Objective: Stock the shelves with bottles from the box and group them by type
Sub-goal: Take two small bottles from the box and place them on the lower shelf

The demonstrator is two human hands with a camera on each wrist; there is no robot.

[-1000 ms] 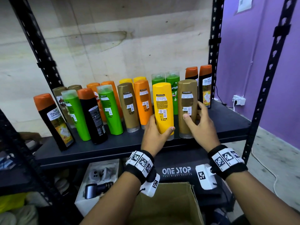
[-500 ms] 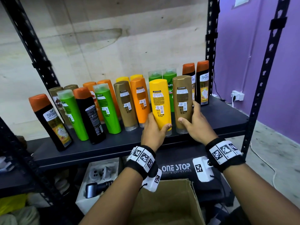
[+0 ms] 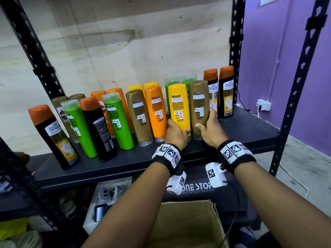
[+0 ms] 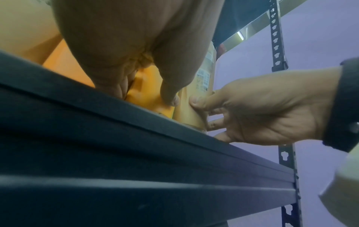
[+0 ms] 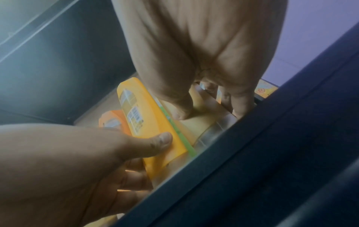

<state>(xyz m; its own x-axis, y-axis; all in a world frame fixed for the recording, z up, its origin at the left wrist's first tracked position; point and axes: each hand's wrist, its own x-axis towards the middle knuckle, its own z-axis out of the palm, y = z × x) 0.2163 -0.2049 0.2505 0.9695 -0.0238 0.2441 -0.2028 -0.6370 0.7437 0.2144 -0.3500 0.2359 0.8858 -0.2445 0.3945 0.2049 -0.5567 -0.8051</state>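
A yellow bottle [image 3: 179, 106] and a brown-gold bottle [image 3: 199, 104] stand upright side by side on the dark shelf [image 3: 125, 165], right of centre. My left hand [image 3: 177, 128] grips the yellow bottle low down, thumb on its front. My right hand [image 3: 206, 122] grips the brown-gold bottle near its base, fingers behind it. In the left wrist view the right hand [image 4: 262, 110] pinches the brown-gold bottle [image 4: 186, 110] beside the yellow bottle [image 4: 147, 98]. The right wrist view shows the left hand [image 5: 77, 161] with its thumb on the yellow bottle [image 5: 147, 119].
Several green, orange, brown-gold and black orange-capped bottles stand in rows along the shelf, with two black Shayla bottles [image 3: 220, 93] just right of my hands. An open cardboard box [image 3: 186, 224] sits below. Black uprights [image 3: 293, 97] frame the shelf.
Both hands keep hold of their bottles, which have shifted slightly back towards the rear rows. My right hand sits lower on the brown-gold bottle than before.
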